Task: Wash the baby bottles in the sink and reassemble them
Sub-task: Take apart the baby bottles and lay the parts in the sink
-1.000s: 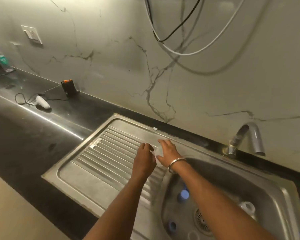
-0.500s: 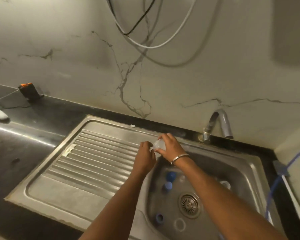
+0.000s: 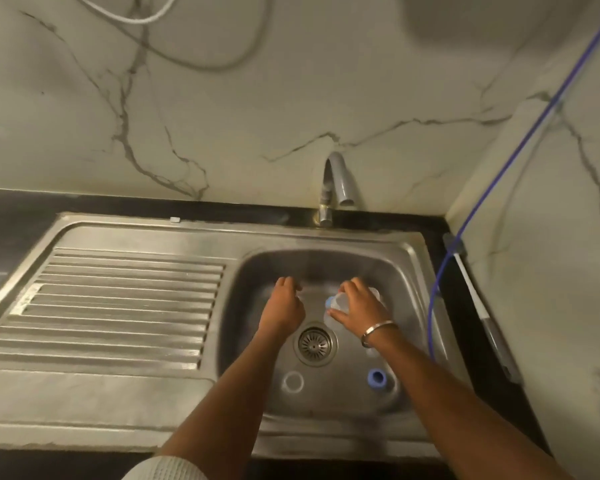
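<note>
Gripping a clear baby bottle (image 3: 336, 306) inside the sink (image 3: 409, 271), the right hand (image 3: 361, 306) is curling its fingers (image 3: 349, 289) round it, neck pointing leftward toward the left hand (image 3: 283, 306), which is hanging loosely curled, holding nothing. A drain (image 3: 314, 344), a blue ring (image 3: 377, 376) and a clear ring (image 3: 293, 381) are lying nearer the person than the fingers.

Sink (image 3: 414, 268): brushed steel, dull sheen; ribbed drainboard (image 3: 118, 306) left of it. Bottle (image 3: 338, 306) in sink: clear plastic, blue ring. Wall (image 3: 257, 98) behind sink: glossy veined marble; tap (image 3: 336, 181): grey metal.
</note>
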{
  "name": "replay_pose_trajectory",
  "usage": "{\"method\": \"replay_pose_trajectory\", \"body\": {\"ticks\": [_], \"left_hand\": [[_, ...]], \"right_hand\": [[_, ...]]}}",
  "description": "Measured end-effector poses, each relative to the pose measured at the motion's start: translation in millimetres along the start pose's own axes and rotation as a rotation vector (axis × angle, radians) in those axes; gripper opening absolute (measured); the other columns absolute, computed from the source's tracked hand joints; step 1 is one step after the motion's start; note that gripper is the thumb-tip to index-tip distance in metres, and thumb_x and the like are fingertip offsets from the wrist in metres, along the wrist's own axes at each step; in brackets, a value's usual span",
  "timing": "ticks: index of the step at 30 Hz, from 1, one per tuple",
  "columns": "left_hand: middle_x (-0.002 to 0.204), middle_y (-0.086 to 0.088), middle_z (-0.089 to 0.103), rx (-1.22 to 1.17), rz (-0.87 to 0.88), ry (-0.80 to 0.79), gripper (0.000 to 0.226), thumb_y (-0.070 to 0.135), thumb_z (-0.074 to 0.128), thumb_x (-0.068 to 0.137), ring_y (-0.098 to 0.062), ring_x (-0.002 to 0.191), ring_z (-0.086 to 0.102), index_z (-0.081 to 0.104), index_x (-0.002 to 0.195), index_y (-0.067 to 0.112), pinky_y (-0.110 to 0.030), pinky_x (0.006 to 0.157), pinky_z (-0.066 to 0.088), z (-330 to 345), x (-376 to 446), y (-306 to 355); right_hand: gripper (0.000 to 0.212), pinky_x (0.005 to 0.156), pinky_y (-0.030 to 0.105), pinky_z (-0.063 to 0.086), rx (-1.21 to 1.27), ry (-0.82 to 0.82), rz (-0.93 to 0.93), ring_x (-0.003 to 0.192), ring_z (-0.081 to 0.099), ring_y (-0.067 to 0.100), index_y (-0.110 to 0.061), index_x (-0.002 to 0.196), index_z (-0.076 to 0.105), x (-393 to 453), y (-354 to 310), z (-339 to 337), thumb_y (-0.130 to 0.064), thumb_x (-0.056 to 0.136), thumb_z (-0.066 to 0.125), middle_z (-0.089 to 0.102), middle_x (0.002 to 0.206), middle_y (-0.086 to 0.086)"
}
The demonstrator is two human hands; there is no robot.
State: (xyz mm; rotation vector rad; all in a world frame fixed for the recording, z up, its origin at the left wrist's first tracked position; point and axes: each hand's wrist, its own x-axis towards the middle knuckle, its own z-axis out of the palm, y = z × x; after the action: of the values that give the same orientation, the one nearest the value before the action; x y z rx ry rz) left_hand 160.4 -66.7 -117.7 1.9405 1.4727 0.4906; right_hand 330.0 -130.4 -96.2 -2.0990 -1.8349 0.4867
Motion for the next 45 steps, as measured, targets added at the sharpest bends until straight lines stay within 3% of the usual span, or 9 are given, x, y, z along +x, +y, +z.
{"method": "replay_pose_trajectory", "body": {"ticks": [2,5,20,30,40,45], "left_hand": [[0.125,-0.009,0.049,0.019,-0.007,-0.032,0.032,0.0,0.046,0.086,-0.026,0.114,0.051,0.054,0.116,0.007,-0.034,0.095,0.042,14,-6,-2],[0.129,-0.009,0.047,0.049,-0.03,-0.085,0.034,-0.001,0.046,0.088,-0.023,0.116,0.051,0.053,0.12,0.006,-0.021,0.088,0.033,32,-13,-6],[0.13,-0.009,0.047,0.124,-0.107,-0.171,0.036,-0.001,0.052,0.086,-0.026,0.111,0.054,0.053,0.12,0.009,-0.03,0.091,0.045,65,-22,-11],[0.13,-0.008,0.047,0.14,-0.134,-0.186,0.036,-0.001,0.053,0.087,-0.026,0.11,0.055,0.053,0.121,0.009,-0.034,0.094,0.048,70,-23,-10],[0.13,-0.006,0.047,0.117,-0.138,-0.187,0.038,-0.002,0.057,0.086,-0.024,0.11,0.054,0.053,0.122,0.011,-0.03,0.093,0.047,70,-25,-12],[0.13,-0.006,0.046,0.113,-0.125,-0.184,0.038,-0.001,0.057,0.087,-0.021,0.111,0.053,0.053,0.123,0.011,-0.025,0.091,0.043,69,-27,-15]], "right_hand": [[0.05,0.092,0.033,0.043,-0.036,-0.087,0.026,0.11,0.05,0.023,-0.011,0.117,0.049,-11,14,13,-0.039,0.081,0.071,0.046,0.122,0.006],[0.048,0.092,0.034,0.043,-0.059,-0.186,0.06,0.111,0.049,0.024,-0.011,0.114,0.049,-24,29,32,-0.037,0.08,0.072,0.045,0.121,0.006],[0.055,0.093,0.039,0.044,-0.129,-0.483,0.067,0.115,0.047,0.027,-0.012,0.117,0.045,-51,53,66,-0.036,0.076,0.074,0.043,0.124,0.008],[0.057,0.092,0.037,0.043,-0.173,-0.55,0.095,0.113,0.05,0.029,-0.011,0.119,0.043,-58,56,65,-0.031,0.075,0.074,0.043,0.124,0.011],[0.058,0.092,0.035,0.045,-0.247,-0.658,0.145,0.113,0.053,0.03,-0.009,0.122,0.041,-59,55,59,-0.025,0.076,0.072,0.042,0.126,0.013],[0.064,0.101,0.038,0.044,-0.324,-0.739,0.199,0.123,0.049,0.031,-0.007,0.128,0.039,-60,57,56,-0.024,0.076,0.073,0.041,0.134,0.015]]}}
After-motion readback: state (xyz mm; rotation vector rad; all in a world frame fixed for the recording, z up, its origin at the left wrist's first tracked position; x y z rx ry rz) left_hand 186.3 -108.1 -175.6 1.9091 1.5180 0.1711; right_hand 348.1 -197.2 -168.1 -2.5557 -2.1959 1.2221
